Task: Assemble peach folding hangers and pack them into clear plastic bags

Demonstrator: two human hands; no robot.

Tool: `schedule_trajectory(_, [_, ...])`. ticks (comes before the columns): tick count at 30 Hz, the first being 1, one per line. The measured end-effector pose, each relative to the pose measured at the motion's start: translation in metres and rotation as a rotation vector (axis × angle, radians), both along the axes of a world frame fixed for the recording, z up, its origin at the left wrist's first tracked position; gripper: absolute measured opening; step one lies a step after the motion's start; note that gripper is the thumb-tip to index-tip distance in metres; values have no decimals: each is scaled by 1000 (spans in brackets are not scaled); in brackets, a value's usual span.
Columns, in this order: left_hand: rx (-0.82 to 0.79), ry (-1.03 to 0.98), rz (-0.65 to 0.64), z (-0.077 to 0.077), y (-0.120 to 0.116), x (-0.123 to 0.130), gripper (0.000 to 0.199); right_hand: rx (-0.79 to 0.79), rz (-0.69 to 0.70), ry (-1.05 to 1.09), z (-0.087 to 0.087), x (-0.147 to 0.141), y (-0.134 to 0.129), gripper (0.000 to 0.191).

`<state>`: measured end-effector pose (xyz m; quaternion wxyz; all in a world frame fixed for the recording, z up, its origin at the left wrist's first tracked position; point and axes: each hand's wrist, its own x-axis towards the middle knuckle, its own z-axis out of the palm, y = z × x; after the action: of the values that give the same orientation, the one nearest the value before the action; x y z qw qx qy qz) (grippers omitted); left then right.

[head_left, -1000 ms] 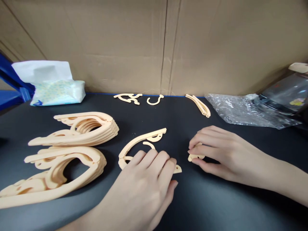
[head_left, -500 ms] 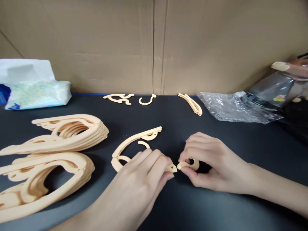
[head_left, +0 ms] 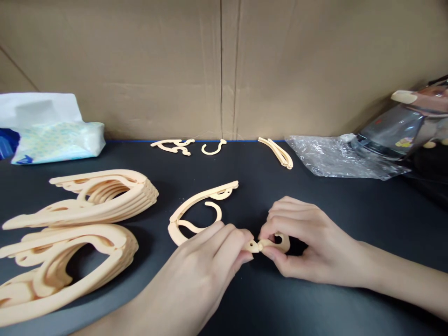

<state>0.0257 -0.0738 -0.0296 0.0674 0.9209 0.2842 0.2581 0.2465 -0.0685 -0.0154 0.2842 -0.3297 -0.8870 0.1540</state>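
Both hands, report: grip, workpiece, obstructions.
Left hand gripping hanger. Right hand pinching small curved piece, its end at hanger's tip, apparently touching. Hanger stacks to the left, apart from hanger.

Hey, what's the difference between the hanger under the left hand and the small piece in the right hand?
Size: the hanger is far larger than the small piece.
Shape: the hanger shows a long bent frame with a curled hook; the small piece shows a short, curved body.
Grip: the left hand covers part of the hanger; the right hand pinches the small piece.
Both are cream-coloured.
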Motion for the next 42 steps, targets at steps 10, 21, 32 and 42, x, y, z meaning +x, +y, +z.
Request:
schedule_trajectory(10, [-88, 25, -11, 3, 0, -1, 20, 3, -13, 17, 0, 0, 1, 8])
schedule_trajectory(21, [-262, 32, -79, 4, -4, -4, 18, -266, -2, 48, 2, 2, -1, 10])
schedule_trajectory(32, [-219, 59, -132, 5, -3, -6, 22, -727, -17, 147, 6, 3, -2, 15])
schedule_trajectory(42, [-142, 139, -159, 3, -9, -5, 25, -846, -3, 222, 4, 4, 4, 21])
